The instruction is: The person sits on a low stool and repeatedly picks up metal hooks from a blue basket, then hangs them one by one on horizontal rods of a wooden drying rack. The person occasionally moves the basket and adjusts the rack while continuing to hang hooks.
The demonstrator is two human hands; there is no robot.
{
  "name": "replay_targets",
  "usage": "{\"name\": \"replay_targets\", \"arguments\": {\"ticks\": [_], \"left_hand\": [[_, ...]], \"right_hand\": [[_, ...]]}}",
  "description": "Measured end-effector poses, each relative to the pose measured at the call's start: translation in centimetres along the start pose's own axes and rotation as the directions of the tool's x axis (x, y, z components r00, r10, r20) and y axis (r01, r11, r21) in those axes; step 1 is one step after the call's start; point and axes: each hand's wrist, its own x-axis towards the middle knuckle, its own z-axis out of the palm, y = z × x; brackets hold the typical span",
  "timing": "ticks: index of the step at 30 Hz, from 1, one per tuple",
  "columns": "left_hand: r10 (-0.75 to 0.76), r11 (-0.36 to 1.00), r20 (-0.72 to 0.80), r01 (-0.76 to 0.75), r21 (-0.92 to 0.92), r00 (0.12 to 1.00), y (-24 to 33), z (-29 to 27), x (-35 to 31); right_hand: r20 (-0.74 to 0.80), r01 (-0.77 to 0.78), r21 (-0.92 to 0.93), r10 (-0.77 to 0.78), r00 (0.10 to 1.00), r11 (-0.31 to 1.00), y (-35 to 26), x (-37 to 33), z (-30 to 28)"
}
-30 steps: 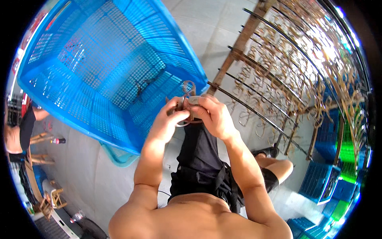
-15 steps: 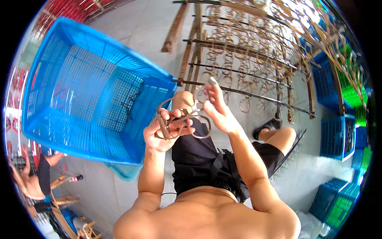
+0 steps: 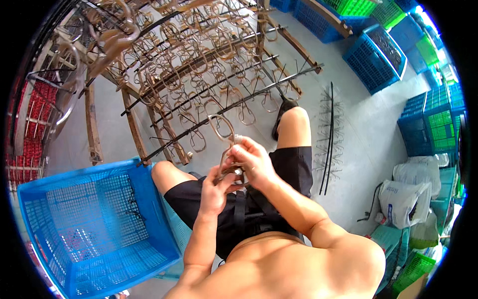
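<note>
Both hands gripped one eyeglass frame [image 3: 222, 144]: the left hand [image 3: 215, 187] pinched its lower end, the right hand [image 3: 254, 160] closed around its middle. They held it raised beside the hanging rack [image 3: 199, 84], with the blue crate [image 3: 84, 219] within the left arm's reach.

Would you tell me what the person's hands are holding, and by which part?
Both the left hand and the right hand grip a looped metal piece at its lower end; its oval loop stands free above.

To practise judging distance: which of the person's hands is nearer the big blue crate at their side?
Left. The left hand is on the looped frames, on the side toward the blue crate; the right hand grips them farther from it.
</note>
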Motion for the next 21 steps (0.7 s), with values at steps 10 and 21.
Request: {"name": "replay_targets", "arguments": {"ticks": [10, 21], "left_hand": [[-0.299, 0.944, 0.182, 0.263, 0.199, 0.937, -2.0, 0.0, 0.5], [-0.109, 0.994, 0.103, 0.111, -0.022, 0.989, -0.8, -0.3, 1.7]], "right_hand": [[-0.218, 0.387, -0.282, -0.451, 0.865, 0.878, -11.5, 0.7, -6.1], [-0.499, 0.627, -0.323, -0.691, 0.523, 0.709, -19.7, 12.0, -16.2]]}}
